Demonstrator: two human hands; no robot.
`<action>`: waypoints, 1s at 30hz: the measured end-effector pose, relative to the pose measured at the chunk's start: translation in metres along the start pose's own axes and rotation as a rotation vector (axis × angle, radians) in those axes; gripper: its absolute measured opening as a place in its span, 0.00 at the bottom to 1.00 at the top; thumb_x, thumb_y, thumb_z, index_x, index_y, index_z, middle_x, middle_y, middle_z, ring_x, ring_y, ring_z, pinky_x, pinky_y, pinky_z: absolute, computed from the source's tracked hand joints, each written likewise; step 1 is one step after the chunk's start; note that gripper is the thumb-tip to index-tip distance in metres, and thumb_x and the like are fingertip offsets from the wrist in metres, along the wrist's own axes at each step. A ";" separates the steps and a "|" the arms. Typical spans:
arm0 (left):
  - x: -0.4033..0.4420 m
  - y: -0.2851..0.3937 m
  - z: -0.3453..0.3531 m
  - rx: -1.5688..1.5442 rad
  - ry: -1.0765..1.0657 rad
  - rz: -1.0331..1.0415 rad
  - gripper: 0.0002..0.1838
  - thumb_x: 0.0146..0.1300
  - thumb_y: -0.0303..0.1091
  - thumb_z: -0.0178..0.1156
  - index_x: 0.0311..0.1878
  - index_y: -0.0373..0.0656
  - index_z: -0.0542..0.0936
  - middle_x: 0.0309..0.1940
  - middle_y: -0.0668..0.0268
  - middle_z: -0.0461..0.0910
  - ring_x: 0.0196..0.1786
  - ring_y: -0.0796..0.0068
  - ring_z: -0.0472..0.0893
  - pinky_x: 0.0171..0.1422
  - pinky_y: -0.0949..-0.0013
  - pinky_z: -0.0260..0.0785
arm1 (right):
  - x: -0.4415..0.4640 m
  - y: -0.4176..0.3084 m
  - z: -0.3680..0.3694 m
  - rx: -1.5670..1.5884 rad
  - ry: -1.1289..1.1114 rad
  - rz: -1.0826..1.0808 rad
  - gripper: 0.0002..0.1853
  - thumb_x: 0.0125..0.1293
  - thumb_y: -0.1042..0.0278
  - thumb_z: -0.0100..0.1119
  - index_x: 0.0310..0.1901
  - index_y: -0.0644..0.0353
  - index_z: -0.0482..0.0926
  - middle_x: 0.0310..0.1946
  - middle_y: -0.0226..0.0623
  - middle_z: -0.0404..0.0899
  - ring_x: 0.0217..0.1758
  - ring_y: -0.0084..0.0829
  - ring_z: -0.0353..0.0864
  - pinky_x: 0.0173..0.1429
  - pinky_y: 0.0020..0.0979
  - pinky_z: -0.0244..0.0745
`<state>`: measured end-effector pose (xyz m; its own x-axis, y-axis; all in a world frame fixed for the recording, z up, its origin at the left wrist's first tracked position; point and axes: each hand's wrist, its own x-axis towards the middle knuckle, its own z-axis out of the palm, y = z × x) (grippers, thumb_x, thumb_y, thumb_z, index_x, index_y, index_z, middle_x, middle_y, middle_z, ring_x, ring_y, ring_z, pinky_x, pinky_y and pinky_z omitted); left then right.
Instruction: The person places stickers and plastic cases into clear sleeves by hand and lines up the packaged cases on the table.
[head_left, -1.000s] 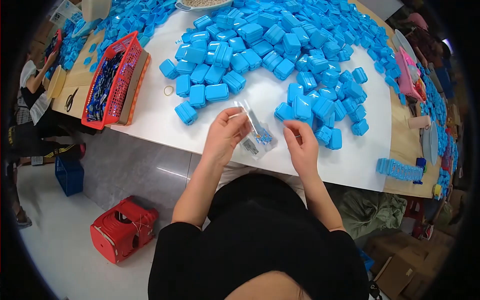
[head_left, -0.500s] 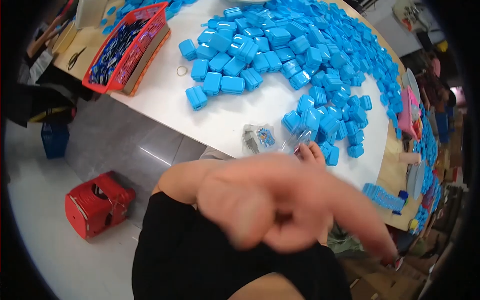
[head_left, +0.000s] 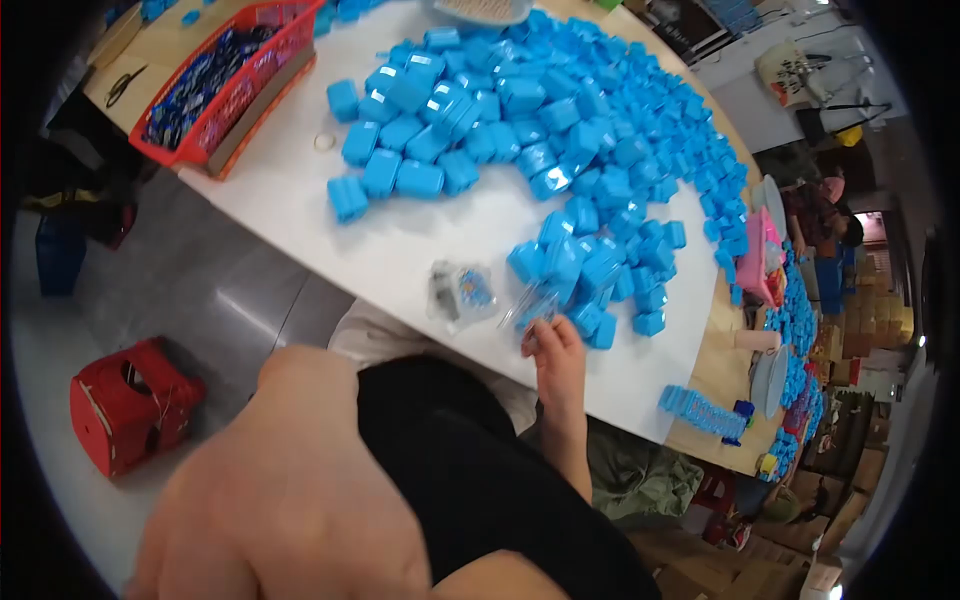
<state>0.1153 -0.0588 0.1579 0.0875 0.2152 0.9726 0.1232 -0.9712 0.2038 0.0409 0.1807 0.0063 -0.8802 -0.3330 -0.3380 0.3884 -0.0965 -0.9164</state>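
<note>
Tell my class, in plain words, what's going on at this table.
Someone at a white tabletop is pinching a clear plastic sleeve with the right hand. The left hand is close to the camera, and whether it holds anything cannot be seen. A clear packet showing something blue lies on the tabletop near the sleeve. Blue cases are heaped beyond, and a red basket stands to the left.

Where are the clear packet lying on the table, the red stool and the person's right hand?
Clear packet [head_left: 464, 292]: head view, middle of its face.
Red stool [head_left: 126, 414]: head view, on its side panel.
Right hand [head_left: 557, 352]: head view, middle of the hand.
</note>
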 end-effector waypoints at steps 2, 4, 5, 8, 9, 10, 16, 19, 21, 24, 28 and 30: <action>0.009 0.006 -0.008 0.001 -0.199 0.045 0.23 0.66 0.49 0.58 0.56 0.42 0.80 0.33 0.66 0.74 0.32 0.75 0.75 0.45 0.71 0.73 | -0.003 0.009 -0.008 -0.012 -0.015 -0.015 0.05 0.68 0.74 0.53 0.34 0.63 0.74 0.31 0.38 0.77 0.31 0.24 0.72 0.38 0.23 0.69; 0.017 0.018 -0.007 0.052 -0.293 -0.042 0.24 0.67 0.53 0.56 0.53 0.42 0.82 0.34 0.65 0.73 0.35 0.73 0.76 0.48 0.69 0.73 | 0.015 -0.002 -0.005 -0.010 -0.035 -0.026 0.05 0.68 0.74 0.53 0.35 0.63 0.74 0.31 0.38 0.77 0.31 0.24 0.72 0.38 0.24 0.70; 0.009 0.023 -0.003 0.101 -0.269 -0.140 0.25 0.68 0.56 0.54 0.50 0.43 0.83 0.36 0.64 0.73 0.37 0.71 0.76 0.50 0.66 0.72 | 0.017 -0.011 -0.002 -0.022 -0.043 -0.039 0.05 0.68 0.73 0.53 0.35 0.63 0.74 0.31 0.39 0.77 0.31 0.25 0.72 0.37 0.23 0.70; -0.060 0.011 -0.006 0.231 0.291 -0.462 0.21 0.61 0.46 0.62 0.48 0.38 0.76 0.39 0.60 0.74 0.39 0.70 0.73 0.40 0.69 0.66 | -0.002 -0.023 0.006 -0.018 -0.030 -0.011 0.05 0.68 0.71 0.55 0.35 0.63 0.75 0.31 0.40 0.78 0.31 0.25 0.73 0.37 0.23 0.70; -0.082 0.008 -0.010 0.384 0.761 -0.694 0.29 0.56 0.46 0.68 0.55 0.37 0.73 0.48 0.55 0.75 0.47 0.66 0.74 0.47 0.65 0.68 | -0.004 -0.025 0.010 0.020 -0.018 -0.010 0.05 0.68 0.71 0.55 0.35 0.63 0.75 0.31 0.40 0.78 0.31 0.25 0.73 0.37 0.23 0.70; -0.091 -0.024 -0.025 0.561 1.157 -0.657 0.33 0.55 0.42 0.68 0.60 0.36 0.70 0.53 0.55 0.74 0.49 0.64 0.74 0.53 0.62 0.68 | -0.005 -0.028 0.013 -0.065 -0.040 -0.022 0.05 0.68 0.71 0.56 0.37 0.64 0.75 0.31 0.39 0.78 0.31 0.25 0.73 0.37 0.24 0.70; -0.128 -0.064 -0.046 0.544 1.485 -1.138 0.25 0.60 0.29 0.62 0.60 0.37 0.69 0.50 0.56 0.77 0.52 0.68 0.77 0.57 0.66 0.69 | 0.014 -0.044 0.003 -0.639 -0.006 -0.300 0.12 0.64 0.69 0.60 0.46 0.65 0.75 0.36 0.39 0.79 0.33 0.27 0.74 0.38 0.26 0.72; -0.142 -0.065 -0.055 0.465 1.585 -1.198 0.20 0.63 0.27 0.60 0.58 0.36 0.70 0.48 0.57 0.78 0.49 0.70 0.79 0.55 0.70 0.71 | 0.032 -0.038 0.001 -0.917 0.089 -0.532 0.17 0.62 0.69 0.62 0.51 0.64 0.75 0.39 0.40 0.79 0.34 0.28 0.75 0.38 0.28 0.72; -0.142 -0.070 -0.063 0.288 1.762 -0.883 0.17 0.64 0.29 0.60 0.55 0.37 0.71 0.44 0.60 0.79 0.46 0.72 0.81 0.52 0.72 0.73 | 0.046 -0.030 0.004 -1.262 0.236 -0.569 0.21 0.60 0.69 0.63 0.55 0.62 0.73 0.42 0.40 0.78 0.36 0.29 0.74 0.39 0.28 0.72; -0.140 -0.072 -0.083 0.125 1.875 -0.553 0.14 0.66 0.31 0.61 0.52 0.38 0.73 0.41 0.63 0.80 0.42 0.74 0.82 0.49 0.74 0.74 | 0.068 -0.021 0.005 -1.513 0.400 -0.627 0.27 0.58 0.69 0.64 0.60 0.59 0.71 0.45 0.40 0.75 0.42 0.32 0.74 0.42 0.30 0.72; -0.148 -0.079 -0.088 0.121 1.921 -0.547 0.13 0.67 0.35 0.61 0.50 0.41 0.74 0.42 0.63 0.79 0.45 0.70 0.83 0.53 0.67 0.75 | 0.053 -0.025 -0.014 -0.612 0.432 -0.594 0.30 0.55 0.73 0.62 0.62 0.59 0.68 0.48 0.40 0.72 0.46 0.34 0.74 0.47 0.33 0.73; -0.145 -0.083 -0.090 0.107 1.968 -0.541 0.13 0.67 0.35 0.61 0.50 0.41 0.74 0.42 0.63 0.79 0.44 0.70 0.83 0.52 0.69 0.75 | 0.031 -0.030 -0.019 -0.374 0.455 -0.595 0.32 0.52 0.77 0.61 0.62 0.59 0.67 0.53 0.41 0.71 0.49 0.34 0.73 0.49 0.33 0.73</action>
<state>0.0034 -0.0187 0.0104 -0.9269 -0.0290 -0.3743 -0.1835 -0.8348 0.5191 -0.0029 0.1914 0.0193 -0.9651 0.0943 0.2442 -0.2208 0.2077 -0.9529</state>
